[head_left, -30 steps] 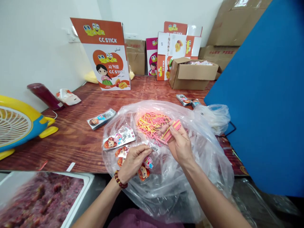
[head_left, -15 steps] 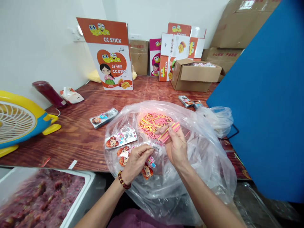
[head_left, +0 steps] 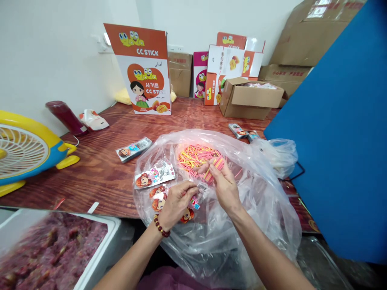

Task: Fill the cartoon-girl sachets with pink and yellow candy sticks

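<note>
My right hand [head_left: 225, 189] grips a small bundle of pink and yellow sticks [head_left: 212, 168] and holds it at the mouth of a printed sachet [head_left: 193, 199]. My left hand [head_left: 173, 203], with a bead bracelet on the wrist, pinches that sachet by its top. Both hands work over a large clear plastic bag [head_left: 260, 209] spread on the wooden table. A loose pile of pink and yellow sticks [head_left: 193, 155] lies in the bag just beyond my hands. More printed sachets [head_left: 155, 176] lie in the bag to the left.
A filled sachet [head_left: 134, 149] lies on the table [head_left: 99, 169] at left, two more [head_left: 242, 131] at right. A yellow fan [head_left: 24, 149], a CC Stick display box [head_left: 142, 68], cardboard cartons [head_left: 250, 96], a blue panel [head_left: 341, 133] and a white tub of dark red stuff [head_left: 51, 249] surround the bag.
My right hand has brought the stick bundle down and left, closer to the sachet that my left hand holds. The view has shifted slightly.
</note>
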Tool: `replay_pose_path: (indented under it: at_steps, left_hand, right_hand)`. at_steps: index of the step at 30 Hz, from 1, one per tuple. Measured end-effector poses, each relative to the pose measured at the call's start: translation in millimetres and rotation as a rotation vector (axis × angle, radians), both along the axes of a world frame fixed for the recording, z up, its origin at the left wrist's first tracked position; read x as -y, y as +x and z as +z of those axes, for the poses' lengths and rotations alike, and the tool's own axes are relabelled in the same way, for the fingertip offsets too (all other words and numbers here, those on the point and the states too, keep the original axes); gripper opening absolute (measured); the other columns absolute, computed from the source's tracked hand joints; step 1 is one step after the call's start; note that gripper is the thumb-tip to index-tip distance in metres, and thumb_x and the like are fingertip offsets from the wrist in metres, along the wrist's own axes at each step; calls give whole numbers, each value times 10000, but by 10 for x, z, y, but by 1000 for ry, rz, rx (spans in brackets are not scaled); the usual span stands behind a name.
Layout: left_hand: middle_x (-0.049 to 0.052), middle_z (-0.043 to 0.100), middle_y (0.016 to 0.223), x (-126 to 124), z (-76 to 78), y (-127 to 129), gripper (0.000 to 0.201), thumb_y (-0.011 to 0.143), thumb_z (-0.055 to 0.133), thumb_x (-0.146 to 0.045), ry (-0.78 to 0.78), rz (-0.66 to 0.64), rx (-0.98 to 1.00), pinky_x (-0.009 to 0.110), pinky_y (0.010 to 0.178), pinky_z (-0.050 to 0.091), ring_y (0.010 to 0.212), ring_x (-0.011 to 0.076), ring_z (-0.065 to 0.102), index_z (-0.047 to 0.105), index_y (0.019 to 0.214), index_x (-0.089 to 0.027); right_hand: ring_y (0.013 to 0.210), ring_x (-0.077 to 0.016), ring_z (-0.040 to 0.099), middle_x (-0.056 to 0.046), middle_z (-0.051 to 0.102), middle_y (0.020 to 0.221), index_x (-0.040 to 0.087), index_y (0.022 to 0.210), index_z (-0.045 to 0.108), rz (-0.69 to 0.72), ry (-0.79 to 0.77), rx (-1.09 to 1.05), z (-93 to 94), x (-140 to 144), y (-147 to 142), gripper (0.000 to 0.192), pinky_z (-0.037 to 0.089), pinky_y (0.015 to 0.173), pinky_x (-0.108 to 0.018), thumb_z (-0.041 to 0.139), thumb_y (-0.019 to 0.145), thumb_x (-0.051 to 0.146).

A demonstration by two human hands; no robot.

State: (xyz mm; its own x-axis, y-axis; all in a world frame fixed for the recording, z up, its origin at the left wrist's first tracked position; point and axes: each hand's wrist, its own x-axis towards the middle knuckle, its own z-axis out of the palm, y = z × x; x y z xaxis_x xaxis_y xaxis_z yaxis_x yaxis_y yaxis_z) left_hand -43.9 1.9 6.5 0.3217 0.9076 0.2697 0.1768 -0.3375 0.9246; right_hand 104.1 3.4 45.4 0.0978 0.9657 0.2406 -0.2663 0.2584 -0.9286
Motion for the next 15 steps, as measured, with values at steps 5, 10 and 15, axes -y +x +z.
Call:
replay_pose_path:
  at_steps: [5,10,15]
  left_hand:
    - [-1,630,739,-20,12,113,173,889,599,-300,-133,37,153,217,624,412,661,115,524,697,831,-169]
    - [5,660,760,-69,53,242,138,834,667,-296,-227,-35,294,217,657,441,692,118,562,703,825,-163]
    - [10,647,769,-140,68,336,185,778,727,-326,-394,-110,420,231,687,449,711,123,564,699,819,-148]
  right_hand:
    - [1048,-200,641,-28,719,994,235,960,619,12,0,-27,-68,20,90,140,428,1006,-376,531,930,341]
    - [1114,-194,604,-36,701,1131,245,1025,628,50,8,74,-80,31,209,153,398,1038,-367,570,913,332]
    - [1096,-214,617,-56,703,1144,241,1018,692,55,-80,107,-31,-8,364,266,466,957,-362,531,922,431]
